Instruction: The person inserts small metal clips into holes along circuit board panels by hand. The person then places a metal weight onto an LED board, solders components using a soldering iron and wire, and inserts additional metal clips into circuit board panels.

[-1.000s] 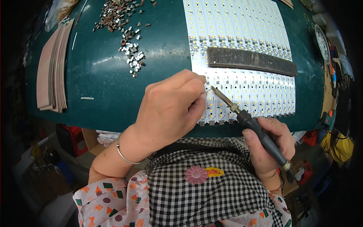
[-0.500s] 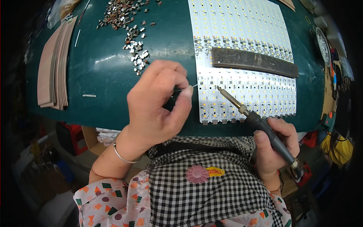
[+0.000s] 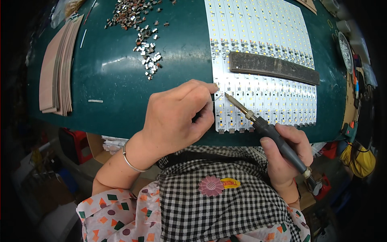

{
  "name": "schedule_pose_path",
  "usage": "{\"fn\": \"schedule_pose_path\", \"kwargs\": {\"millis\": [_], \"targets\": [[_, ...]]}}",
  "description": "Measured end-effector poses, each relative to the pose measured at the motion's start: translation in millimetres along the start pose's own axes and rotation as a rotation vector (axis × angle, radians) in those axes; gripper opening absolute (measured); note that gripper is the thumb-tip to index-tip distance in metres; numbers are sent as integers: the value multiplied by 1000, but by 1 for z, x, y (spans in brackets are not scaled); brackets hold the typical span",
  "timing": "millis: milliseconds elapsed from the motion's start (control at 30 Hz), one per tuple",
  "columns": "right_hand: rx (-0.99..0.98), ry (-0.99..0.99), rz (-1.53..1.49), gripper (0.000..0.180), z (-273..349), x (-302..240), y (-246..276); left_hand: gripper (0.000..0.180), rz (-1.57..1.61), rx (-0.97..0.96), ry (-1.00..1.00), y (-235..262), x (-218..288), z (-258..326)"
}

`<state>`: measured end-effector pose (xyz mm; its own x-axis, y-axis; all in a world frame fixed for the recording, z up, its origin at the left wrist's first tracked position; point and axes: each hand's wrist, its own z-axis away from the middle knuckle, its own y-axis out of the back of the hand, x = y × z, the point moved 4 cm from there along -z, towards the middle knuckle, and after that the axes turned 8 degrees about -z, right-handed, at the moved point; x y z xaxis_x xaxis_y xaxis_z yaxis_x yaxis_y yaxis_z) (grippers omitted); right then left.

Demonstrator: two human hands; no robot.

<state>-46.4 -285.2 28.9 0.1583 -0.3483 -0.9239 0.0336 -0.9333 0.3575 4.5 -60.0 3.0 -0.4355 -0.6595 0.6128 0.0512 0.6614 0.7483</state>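
My right hand point(image 3: 288, 155) grips a soldering iron point(image 3: 278, 139) by its dark handle. Its metal tip points up and left, over the left part of a panel of white LED circuit strips point(image 3: 262, 101). My left hand point(image 3: 181, 113) is closed in a pinch at the panel's left edge, its index finger by the first strip. A thin length of solder wire point(image 3: 219, 97) runs from these fingers toward the iron's tip. Whether the tip touches the wire or the board cannot be made out. A dark flat bar point(image 3: 274, 68) lies across the strips.
Loose small metal-and-brown switch-like parts point(image 3: 147, 52) lie scattered on the green tabletop point(image 3: 105, 80), beyond my left hand. A stack of pinkish-brown strips point(image 3: 58, 68) rests at the far left. At the right edge stand a round dish point(image 3: 345, 50) and a green-handled tool point(image 3: 350, 130).
My left hand has moved right, bringing the solder wire over the first strip. The soldering iron's tip has shifted left and slightly down toward it.
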Motion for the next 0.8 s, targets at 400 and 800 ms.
{"fn": "schedule_pose_path", "kwargs": {"millis": [400,800], "targets": [[-11,25,82,36,-2,-6,-5,17,-106,-13,14,-3,4,-5],[-25,-3,94,37,-1,-7,-4,16,-104,-10,-6,-1,7,-9]]}}
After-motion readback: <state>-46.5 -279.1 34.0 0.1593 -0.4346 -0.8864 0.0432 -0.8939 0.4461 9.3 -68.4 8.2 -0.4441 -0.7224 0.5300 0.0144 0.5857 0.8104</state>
